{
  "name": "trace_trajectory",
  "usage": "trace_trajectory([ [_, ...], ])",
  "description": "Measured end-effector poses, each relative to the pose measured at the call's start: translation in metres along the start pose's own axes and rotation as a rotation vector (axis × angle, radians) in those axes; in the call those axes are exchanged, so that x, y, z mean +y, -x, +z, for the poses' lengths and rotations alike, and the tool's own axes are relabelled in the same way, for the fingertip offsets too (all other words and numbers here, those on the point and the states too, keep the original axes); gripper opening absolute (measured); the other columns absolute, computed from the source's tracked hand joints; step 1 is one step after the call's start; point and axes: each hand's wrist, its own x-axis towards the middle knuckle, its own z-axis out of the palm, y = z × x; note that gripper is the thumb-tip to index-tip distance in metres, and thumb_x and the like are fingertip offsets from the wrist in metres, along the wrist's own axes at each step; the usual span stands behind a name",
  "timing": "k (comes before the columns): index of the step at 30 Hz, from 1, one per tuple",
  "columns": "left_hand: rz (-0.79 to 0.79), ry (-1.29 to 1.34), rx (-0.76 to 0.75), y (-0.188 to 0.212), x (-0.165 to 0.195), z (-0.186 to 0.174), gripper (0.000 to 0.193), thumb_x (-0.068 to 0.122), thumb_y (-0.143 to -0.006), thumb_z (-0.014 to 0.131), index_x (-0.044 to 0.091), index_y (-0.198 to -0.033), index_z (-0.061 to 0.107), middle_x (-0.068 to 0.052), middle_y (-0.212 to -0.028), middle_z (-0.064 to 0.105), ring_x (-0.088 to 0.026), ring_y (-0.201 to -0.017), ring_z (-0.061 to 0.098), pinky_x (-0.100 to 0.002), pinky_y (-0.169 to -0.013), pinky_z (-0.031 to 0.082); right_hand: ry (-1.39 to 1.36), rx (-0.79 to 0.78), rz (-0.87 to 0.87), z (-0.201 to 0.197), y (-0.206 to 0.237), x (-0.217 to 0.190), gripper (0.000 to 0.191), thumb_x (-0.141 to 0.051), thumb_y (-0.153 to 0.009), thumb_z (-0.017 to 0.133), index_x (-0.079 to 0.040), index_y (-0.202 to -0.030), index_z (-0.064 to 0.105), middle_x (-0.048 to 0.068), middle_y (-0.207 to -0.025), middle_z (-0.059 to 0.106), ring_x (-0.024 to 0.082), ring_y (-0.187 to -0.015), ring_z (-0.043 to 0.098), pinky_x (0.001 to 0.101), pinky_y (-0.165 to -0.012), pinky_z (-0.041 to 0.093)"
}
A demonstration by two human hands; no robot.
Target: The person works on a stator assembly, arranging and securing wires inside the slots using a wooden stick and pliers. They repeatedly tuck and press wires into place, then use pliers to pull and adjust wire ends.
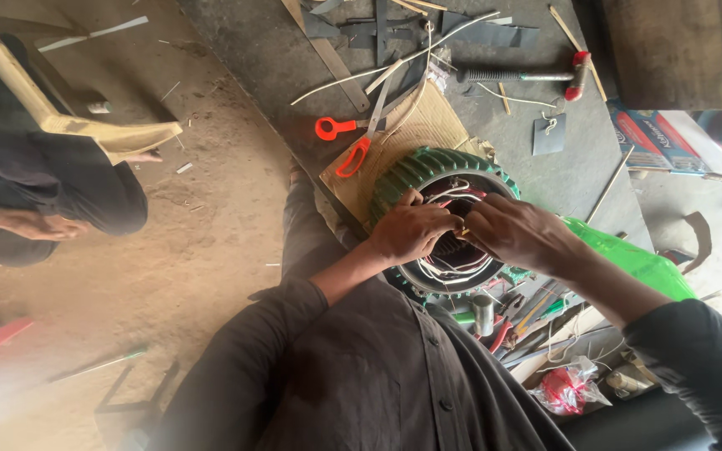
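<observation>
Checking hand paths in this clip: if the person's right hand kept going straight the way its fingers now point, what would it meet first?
The right hand points across the open middle of the green ribbed motor housing toward the left hand. It would likely meet the left hand's fingers first, over the wire windings; depth is unclear.

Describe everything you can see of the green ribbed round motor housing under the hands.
The green ribbed round motor housing looks like painted cast metal, with fins around its outer wall. It lies open end up on brown cardboard on the dark workbench. Pale and red wires fill its bore. The left hand and right hand rest over the opening, fingers in the wires.
</observation>
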Motion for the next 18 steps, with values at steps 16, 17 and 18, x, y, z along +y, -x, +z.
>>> trace_trajectory([
  [16,-0.007,0.011,-0.034,0.002,-0.005,0.009,0.03,0.011,-0.097,0.063,0.026,-0.123,0.06,0.008,-0.1,0.071,-0.012,-0.095,0.067,-0.038,-0.09,0.037,0.022,-0.146,0.147,-0.057,0.019,-0.017,0.024,-0.029,-0.104,0.052,-0.009,-0.09,0.053,0.002,-0.061,0.049,0.014,-0.05,0.053,0.0299,-0.044,0.052],
  [17,-0.002,0.015,-0.003,0.002,-0.004,0.009,0.03,0.011,-0.097,0.062,0.025,-0.123,0.059,0.009,-0.101,0.071,-0.012,-0.095,0.067,-0.038,-0.088,0.036,-0.002,-0.148,0.142,-0.038,0.011,-0.014,0.026,-0.031,-0.104,0.053,-0.009,-0.09,0.052,0.002,-0.061,0.049,0.015,-0.05,0.053,0.0301,-0.044,0.052],
  [18,0.002,-0.004,-0.014,0.003,-0.004,0.009,0.031,0.012,-0.097,0.063,0.026,-0.124,0.06,0.008,-0.098,0.07,-0.012,-0.093,0.067,-0.038,-0.087,0.036,-0.044,-0.142,0.151,-0.02,0.001,-0.014,0.027,-0.033,-0.103,0.053,-0.009,-0.091,0.052,0.002,-0.062,0.049,0.015,-0.049,0.053,0.0303,-0.043,0.052],
])
